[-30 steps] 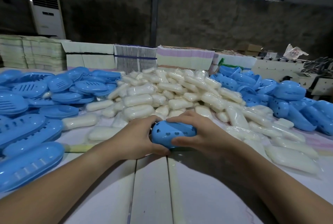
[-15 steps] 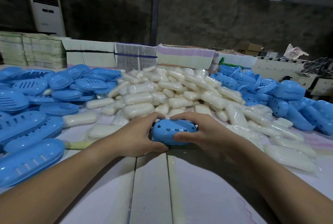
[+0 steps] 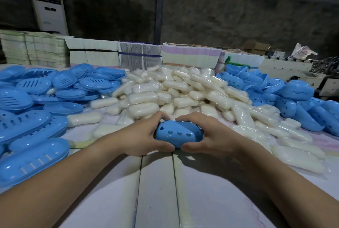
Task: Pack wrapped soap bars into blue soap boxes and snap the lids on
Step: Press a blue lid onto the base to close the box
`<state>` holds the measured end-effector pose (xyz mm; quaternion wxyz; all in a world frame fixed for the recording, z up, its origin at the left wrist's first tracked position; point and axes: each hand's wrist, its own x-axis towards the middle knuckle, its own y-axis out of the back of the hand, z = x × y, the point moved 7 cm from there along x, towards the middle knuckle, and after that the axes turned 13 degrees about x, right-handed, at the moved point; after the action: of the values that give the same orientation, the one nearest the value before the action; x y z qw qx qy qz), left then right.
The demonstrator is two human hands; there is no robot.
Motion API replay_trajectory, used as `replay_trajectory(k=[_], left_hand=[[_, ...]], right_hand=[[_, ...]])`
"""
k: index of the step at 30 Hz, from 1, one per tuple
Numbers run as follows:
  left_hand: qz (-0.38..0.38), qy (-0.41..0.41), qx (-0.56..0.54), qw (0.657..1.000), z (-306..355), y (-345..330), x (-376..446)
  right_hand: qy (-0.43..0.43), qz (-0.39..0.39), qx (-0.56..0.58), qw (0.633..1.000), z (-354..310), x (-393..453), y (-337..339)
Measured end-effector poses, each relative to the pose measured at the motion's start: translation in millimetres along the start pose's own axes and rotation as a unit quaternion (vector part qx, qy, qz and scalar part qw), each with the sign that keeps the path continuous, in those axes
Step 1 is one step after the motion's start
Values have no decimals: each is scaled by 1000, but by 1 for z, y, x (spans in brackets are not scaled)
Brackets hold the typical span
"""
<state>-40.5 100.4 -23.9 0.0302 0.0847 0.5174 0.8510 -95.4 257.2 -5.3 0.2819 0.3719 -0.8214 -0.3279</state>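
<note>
Table (image 3: pixel 156 191), soap pile (image 3: pixel 174 90) behind box (image 3: pixel 178 133)

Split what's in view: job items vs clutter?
Job: blue soap box gripped by left hand and right hand; wrapped soap bars; flat slotted box halves; domed heart-hole halves.
Clutter: air conditioner; paper stacks; plastic bag.

We are gripping a blue soap box (image 3: pixel 178 133) between our left hand (image 3: pixel 141 136) and right hand (image 3: pixel 207 134), fingers curling over it, in front of the heap of wrapped soap bars (image 3: pixel 176 90) on the table (image 3: pixel 157 191).
</note>
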Motion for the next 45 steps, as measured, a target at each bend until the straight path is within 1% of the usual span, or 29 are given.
replay_trajectory(k=[8, 13, 15, 19, 23, 28, 34, 39, 42, 45], left_hand=[[24, -11, 14, 1000, 2, 2, 0], [32, -14, 22, 999, 2, 2, 0], [41, -16, 27, 999, 2, 2, -1], [51, -27, 50, 997, 4, 3, -1], [38, -23, 92, 995, 0, 4, 0], [61, -41, 114, 991, 2, 5, -2], [144, -72, 146, 976, 7, 12, -3], [157, -86, 190, 965, 10, 16, -5], [165, -83, 229, 956, 10, 16, -5], [162, -80, 227, 957, 11, 15, -5]], right_hand=[[0, 7, 33, 999, 1, -1, 1], [-15, -35, 44, 998, 1, -3, -5], [-11, -36, 49, 998, 1, -5, -3], [-15, -32, 40, 999, 4, -5, -3], [-2, -42, 4, 999, 4, -5, -7], [32, -8, -16, 999, -1, -5, -4], [13, -4, 9, 1000, -2, -6, -1], [40, 0, 7, 999, -7, -6, -2], [47, 30, -19, 998, -4, -6, 2], [48, 34, -20, 998, -3, -7, 4]])
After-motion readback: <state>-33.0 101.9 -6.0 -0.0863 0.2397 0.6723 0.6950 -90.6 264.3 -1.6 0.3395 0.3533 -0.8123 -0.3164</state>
